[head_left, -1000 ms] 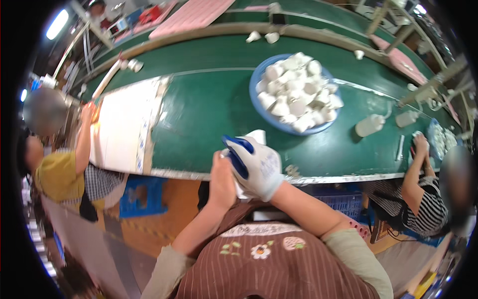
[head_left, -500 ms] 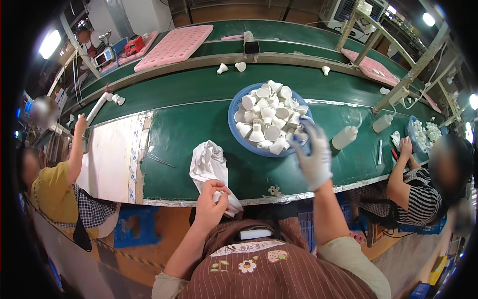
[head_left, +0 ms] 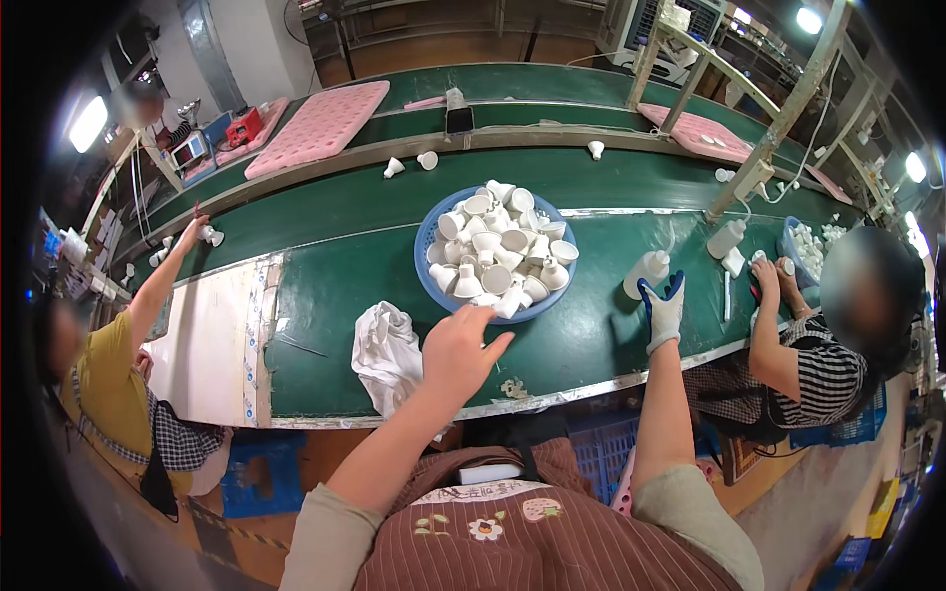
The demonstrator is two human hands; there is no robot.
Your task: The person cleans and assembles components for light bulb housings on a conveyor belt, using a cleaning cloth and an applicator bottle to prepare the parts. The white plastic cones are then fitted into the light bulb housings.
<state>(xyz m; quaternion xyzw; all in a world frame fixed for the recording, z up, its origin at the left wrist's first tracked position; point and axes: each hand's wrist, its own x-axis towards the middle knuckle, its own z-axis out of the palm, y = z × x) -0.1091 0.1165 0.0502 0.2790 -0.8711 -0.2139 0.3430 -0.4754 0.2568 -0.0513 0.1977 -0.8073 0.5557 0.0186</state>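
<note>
White cups (head_left: 496, 282) are lying just beyond the nearer left hand (head_left: 459, 357), its grip impossible to tell, while the right hand (head_left: 665, 315) is holding its fingers apart beside a white bottle (head_left: 645, 275).

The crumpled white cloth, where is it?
In the head view, the white cloth lies left of centre on the green table, just left of the left hand.
</note>
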